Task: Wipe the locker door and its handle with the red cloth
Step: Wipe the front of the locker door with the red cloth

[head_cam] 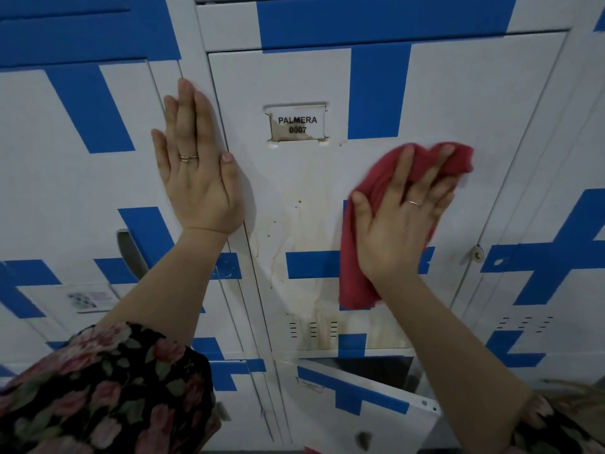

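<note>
right hand lies flat with its fingers straight and spread, pressing the red cloth against the right half of the locker door. much of the cloth is hidden under the palm and fingers; only its bunched top past the fingertips and a strip hanging beside the wrist show. the hand and cloth also cover part of the blue tape on the door. a small round knob sits near the door's right edge, but whether it is on the door or the frame is hard to tell, and no other handle on this door can be made out. the door's top is cut off by the picture's edge.

the cloth's long axis runs from upper right to lower left, its loose end drooping downward. the right hand's fingers point up and slightly right.

left hand rests flat with its fingers straight and together, pointing up, on the strip between this door and the neighbouring locker. a name label reading "palmera 0007" sits between the hands. brownish stains streak the door below it, down to some vent slots. below, a lower door stands ajar. a floral sleeve fills the lower left corner.
</note>
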`<control>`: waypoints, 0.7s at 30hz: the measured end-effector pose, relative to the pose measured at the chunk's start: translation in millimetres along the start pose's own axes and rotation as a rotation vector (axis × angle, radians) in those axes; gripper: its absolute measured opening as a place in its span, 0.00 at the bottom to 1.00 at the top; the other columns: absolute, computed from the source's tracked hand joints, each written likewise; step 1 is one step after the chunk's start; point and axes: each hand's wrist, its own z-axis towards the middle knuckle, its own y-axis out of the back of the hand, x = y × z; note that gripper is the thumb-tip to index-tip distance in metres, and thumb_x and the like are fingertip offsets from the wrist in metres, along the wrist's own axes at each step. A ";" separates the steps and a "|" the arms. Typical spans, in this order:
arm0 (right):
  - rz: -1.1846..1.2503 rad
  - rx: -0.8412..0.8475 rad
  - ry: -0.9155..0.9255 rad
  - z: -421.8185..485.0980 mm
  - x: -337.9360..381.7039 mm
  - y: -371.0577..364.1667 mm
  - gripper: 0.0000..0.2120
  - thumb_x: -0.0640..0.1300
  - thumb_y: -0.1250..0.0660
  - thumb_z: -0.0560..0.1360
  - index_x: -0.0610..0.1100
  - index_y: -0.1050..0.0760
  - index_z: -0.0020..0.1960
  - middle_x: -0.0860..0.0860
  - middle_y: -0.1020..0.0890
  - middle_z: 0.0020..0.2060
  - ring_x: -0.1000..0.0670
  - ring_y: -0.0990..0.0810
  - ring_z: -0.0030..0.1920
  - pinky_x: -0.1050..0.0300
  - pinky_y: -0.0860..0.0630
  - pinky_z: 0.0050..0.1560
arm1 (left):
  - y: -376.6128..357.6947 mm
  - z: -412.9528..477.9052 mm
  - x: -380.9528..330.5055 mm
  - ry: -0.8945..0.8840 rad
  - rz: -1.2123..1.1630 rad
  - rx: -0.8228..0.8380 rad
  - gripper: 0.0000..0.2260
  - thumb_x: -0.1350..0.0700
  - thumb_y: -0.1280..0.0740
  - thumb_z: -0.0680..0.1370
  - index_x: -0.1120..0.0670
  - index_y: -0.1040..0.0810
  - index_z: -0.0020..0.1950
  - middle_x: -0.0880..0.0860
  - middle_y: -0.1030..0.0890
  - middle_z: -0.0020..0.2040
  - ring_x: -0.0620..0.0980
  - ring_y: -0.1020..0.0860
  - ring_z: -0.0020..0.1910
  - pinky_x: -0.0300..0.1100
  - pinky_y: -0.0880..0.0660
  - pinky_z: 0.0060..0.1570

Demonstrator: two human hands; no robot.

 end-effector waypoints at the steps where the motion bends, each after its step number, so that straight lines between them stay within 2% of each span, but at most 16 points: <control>1: -0.029 0.020 0.074 -2.6 11.5 -2.7 0.35 0.59 0.46 0.75 0.46 0.57 0.73 0.33 0.52 0.71 0.29 0.54 0.69 0.40 0.60 0.67 | 0.1 0.3 0.0 0.001 0.003 0.001 0.26 0.54 0.53 0.78 0.63 0.46 0.74 0.64 0.43 0.74 0.56 0.49 0.73 0.43 0.62 0.72; 2: -0.073 0.051 0.180 -8.3 18.0 -7.2 0.34 0.60 0.47 0.75 0.47 0.57 0.73 0.35 0.53 0.72 0.30 0.54 0.69 0.40 0.61 0.67 | 0.1 0.6 0.1 0.003 0.005 0.002 0.26 0.53 0.53 0.78 0.63 0.46 0.74 0.64 0.43 0.74 0.56 0.49 0.73 0.44 0.61 0.72; 4: -0.131 0.115 0.387 -20.3 16.0 -16.6 0.33 0.61 0.50 0.75 0.50 0.59 0.73 0.43 0.56 0.73 0.36 0.62 0.70 0.44 0.67 0.69 | 0.3 0.5 0.8 0.005 0.004 0.003 0.26 0.53 0.53 0.78 0.63 0.46 0.74 0.64 0.43 0.74 0.56 0.49 0.73 0.44 0.61 0.72; 5: -0.141 0.129 0.447 -23.3 8.6 -18.8 0.32 0.61 0.51 0.75 0.51 0.59 0.73 0.47 0.56 0.72 0.39 0.66 0.71 0.48 0.69 0.68 | 0.3 -0.2 0.9 0.002 0.002 0.004 0.26 0.53 0.53 0.78 0.64 0.46 0.74 0.64 0.43 0.74 0.57 0.49 0.73 0.44 0.61 0.72; 6: -0.147 0.121 0.473 -23.5 0.2 -19.0 0.32 0.62 0.51 0.74 0.52 0.57 0.73 0.48 0.55 0.72 0.41 0.66 0.71 0.49 0.69 0.68 | 0.2 -0.9 1.4 -0.005 0.002 0.004 0.26 0.53 0.53 0.78 0.64 0.46 0.74 0.64 0.42 0.74 0.57 0.49 0.73 0.44 0.61 0.72; 9: -0.125 0.047 0.353 -15.6 -13.0 -11.0 0.32 0.64 0.49 0.73 0.52 0.52 0.72 0.44 0.53 0.72 0.38 0.57 0.70 0.44 0.62 0.69 | -0.2 -1.9 2.6 -0.019 0.002 0.002 0.26 0.53 0.53 0.78 0.64 0.45 0.73 0.65 0.42 0.73 0.57 0.49 0.73 0.43 0.61 0.72; 12: -0.070 -0.013 0.142 -5.0 10.1 -8.4 0.34 0.64 0.47 0.73 0.50 0.55 0.73 0.36 0.51 0.72 0.35 0.57 0.69 0.39 0.59 0.67 | 0.1 -2.2 2.1 -0.012 -0.004 0.003 0.26 0.53 0.53 0.78 0.64 0.45 0.73 0.65 0.42 0.73 0.57 0.49 0.73 0.43 0.62 0.72; 13: -0.076 -0.011 0.152 -5.3 22.2 -9.6 0.34 0.63 0.48 0.74 0.50 0.56 0.73 0.36 0.51 0.72 0.35 0.57 0.69 0.39 0.60 0.67 | 0.3 -2.2 1.6 -0.012 -0.007 0.003 0.26 0.53 0.53 0.78 0.64 0.45 0.73 0.65 0.42 0.73 0.57 0.49 0.73 0.43 0.62 0.72; 15: -0.098 0.031 0.307 -14.7 39.7 -16.9 0.34 0.63 0.48 0.74 0.50 0.55 0.73 0.40 0.54 0.72 0.35 0.59 0.69 0.42 0.65 0.68 | 0.0 -2.1 1.7 -0.013 -0.010 -0.001 0.26 0.53 0.53 0.78 0.64 0.45 0.73 0.65 0.42 0.73 0.57 0.49 0.73 0.43 0.61 0.72; 18: -0.124 0.112 0.546 -32.4 33.1 -30.2 0.32 0.60 0.45 0.75 0.51 0.53 0.73 0.48 0.54 0.72 0.41 0.68 0.70 0.48 0.71 0.67 | -0.7 -1.8 3.7 -0.017 -0.007 -0.006 0.26 0.53 0.53 0.78 0.64 0.45 0.73 0.65 0.41 0.73 0.57 0.49 0.73 0.44 0.61 0.72; 19: -0.147 0.105 0.571 -33.0 24.3 -30.3 0.31 0.61 0.46 0.74 0.52 0.51 0.73 0.49 0.52 0.72 0.42 0.67 0.71 0.49 0.71 0.67 | -0.7 -2.2 4.2 -0.021 -0.009 -0.004 0.26 0.53 0.52 0.78 0.64 0.45 0.73 0.65 0.41 0.73 0.57 0.49 0.73 0.44 0.61 0.72; 21: -0.174 0.039 0.506 -28.1 10.6 -26.1 0.30 0.62 0.48 0.73 0.53 0.49 0.72 0.46 0.47 0.72 0.40 0.56 0.71 0.48 0.65 0.69 | -0.8 -2.8 4.3 -0.029 -0.010 0.001 0.26 0.54 0.52 0.78 0.64 0.45 0.73 0.65 0.42 0.73 0.58 0.49 0.73 0.45 0.61 0.72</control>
